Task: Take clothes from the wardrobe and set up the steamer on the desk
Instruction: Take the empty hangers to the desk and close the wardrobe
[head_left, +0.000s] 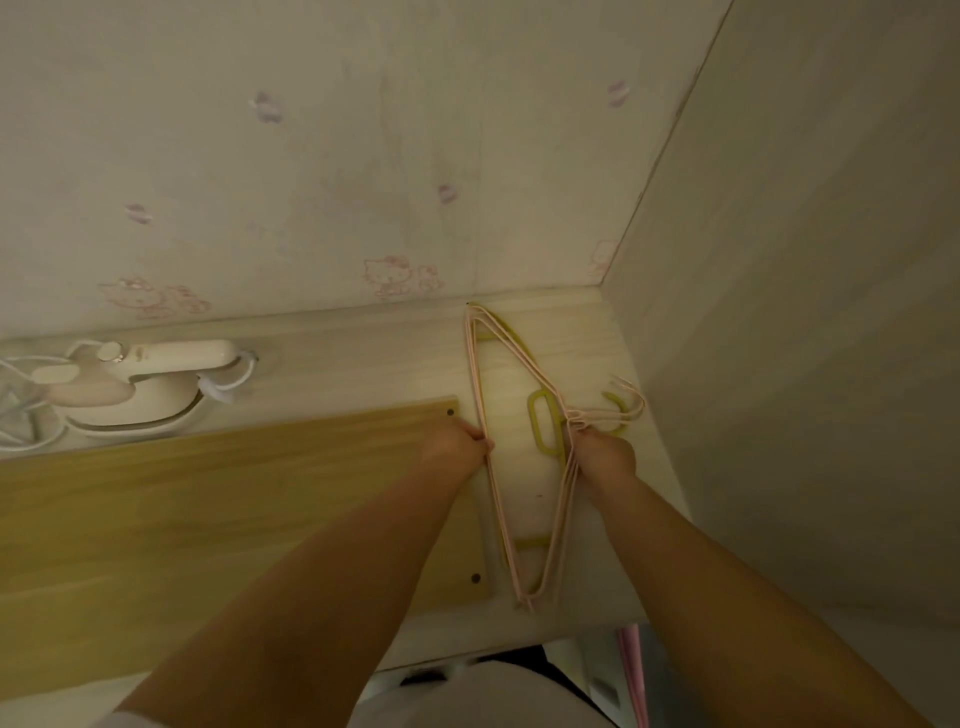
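1. Centrally, right of mid-frame: pink wire hangers (480, 395), several bunched together, lying flat on the pale desk (363, 353) with their hooks toward the right wall.
2. Left hand (457, 441): fingers pinch the hangers' long straight bar at mid-frame.
3. Right hand (605, 452): fingers curled round the hangers' necks just below the hooks.
4. Yellow-green plastic hanger (543, 426): under the pink ones, partly covered.
5. Steamer (135, 384): cream, handheld, lying on its side at left of frame on the desk, near the patterned wall, well apart from the hangers; white cord (234, 382) looped at its handle end.
6. Yellow-brown board (208, 499): flat on the desk, lower left, beneath the left forearm.
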